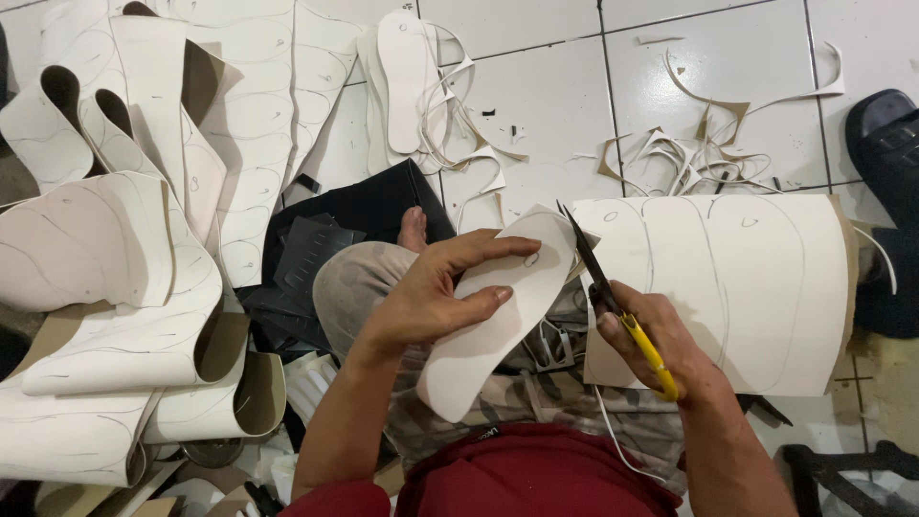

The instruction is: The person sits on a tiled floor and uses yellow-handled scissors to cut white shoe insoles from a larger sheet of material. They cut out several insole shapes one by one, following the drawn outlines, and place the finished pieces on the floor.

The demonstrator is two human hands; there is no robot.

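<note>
My left hand (436,292) grips a white sole-shaped cut-out (498,321), thumb across its middle, fingers along its upper edge. My right hand (661,354) holds scissors (598,278) with yellow handles and dark blades. The blades point up and left, their tips at the sole's toe end. Behind the scissors lies a large white sheet (756,287) with pencilled sole outlines, resting partly over my lap.
Curled white sheets (124,278) marked with outlines pile up at left. Cut soles (407,77) lie stacked on the tiled floor at the top. Thin offcut strips (699,153) scatter at top right. A dark sandal (885,144) sits at the right edge, black material (354,215) by my knee.
</note>
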